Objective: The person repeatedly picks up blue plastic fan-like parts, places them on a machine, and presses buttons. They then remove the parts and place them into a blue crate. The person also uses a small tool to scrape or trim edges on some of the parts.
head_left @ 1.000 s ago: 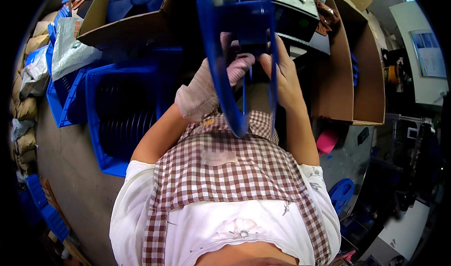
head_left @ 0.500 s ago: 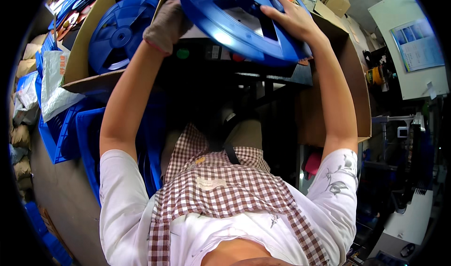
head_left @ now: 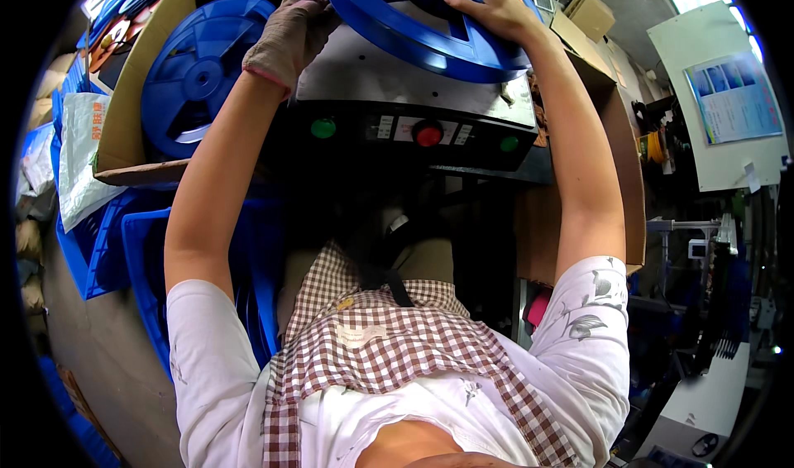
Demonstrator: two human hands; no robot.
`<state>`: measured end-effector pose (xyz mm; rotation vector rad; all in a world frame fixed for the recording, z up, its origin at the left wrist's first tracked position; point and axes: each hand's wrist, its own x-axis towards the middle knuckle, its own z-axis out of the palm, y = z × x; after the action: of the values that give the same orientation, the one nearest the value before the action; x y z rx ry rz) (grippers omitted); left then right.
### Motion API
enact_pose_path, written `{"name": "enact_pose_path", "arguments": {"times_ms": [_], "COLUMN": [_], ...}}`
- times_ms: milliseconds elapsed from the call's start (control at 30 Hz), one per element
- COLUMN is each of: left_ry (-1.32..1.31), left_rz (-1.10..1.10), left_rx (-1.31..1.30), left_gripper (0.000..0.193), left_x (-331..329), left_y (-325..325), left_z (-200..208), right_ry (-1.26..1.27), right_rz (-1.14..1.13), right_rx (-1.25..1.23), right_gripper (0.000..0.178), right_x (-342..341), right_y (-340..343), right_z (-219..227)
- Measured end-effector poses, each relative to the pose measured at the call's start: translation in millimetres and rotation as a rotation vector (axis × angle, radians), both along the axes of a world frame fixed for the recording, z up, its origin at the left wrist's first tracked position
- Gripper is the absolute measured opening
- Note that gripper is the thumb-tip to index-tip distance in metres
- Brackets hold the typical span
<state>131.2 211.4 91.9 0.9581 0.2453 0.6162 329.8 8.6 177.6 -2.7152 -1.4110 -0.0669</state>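
Observation:
A large blue plastic reel (head_left: 405, 42) with wide cut-out openings is held tilted at the top of the view, and its far part runs out of the picture. My left hand (head_left: 294, 36), in a greyish-brown glove, grips the reel's left rim; some fingertips are hidden behind it. Bare, my right hand (head_left: 499, 10) holds the reel's right side, its fingers reaching over the face toward the hub. Below the reel is a machine (head_left: 347, 71) with a pale top and a black front carrying green and red buttons.
Another blue reel (head_left: 203, 75) stands in an open cardboard box (head_left: 124, 129) on the left. A second cardboard box (head_left: 608, 129) is beyond my right forearm. Blue plastic crates (head_left: 149, 261) and a white plastic bag (head_left: 83, 154) are at the left. A white board (head_left: 674, 54) stands far right.
The reel and both hands have risen toward the top of the view and slightly left. More of the machine's top and its buttons now shows beneath the reel.

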Motion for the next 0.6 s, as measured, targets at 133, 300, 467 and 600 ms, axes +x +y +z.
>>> {"name": "enact_pose_path", "arguments": {"times_ms": [133,300,467,600], "left_ry": [0.079,0.105,0.302,0.695], "left_rz": [0.088,0.122,0.352,0.401], "left_rx": [-0.059,0.204,0.971,1.262], "left_gripper": [0.036,0.041,0.064,0.077], "left_x": [-1.7,-37.1,-110.2,-118.7], "left_y": [-8.2,-9.6,-63.5,-88.4], "left_z": [1.5,-0.1,-9.8,-41.5], "right_ry": [0.057,-0.042,-0.01,0.32], "right_rz": [0.023,0.014,0.055,-0.204], "right_rx": [0.045,0.12,0.771,0.846], "right_gripper": [0.084,0.08,0.052,0.064], "right_x": [-7.1,-2.1,-19.9,-23.7], "right_y": [0.9,-7.8,-116.0,-194.7], "right_z": [2.7,0.3,-38.5,-130.0]}}
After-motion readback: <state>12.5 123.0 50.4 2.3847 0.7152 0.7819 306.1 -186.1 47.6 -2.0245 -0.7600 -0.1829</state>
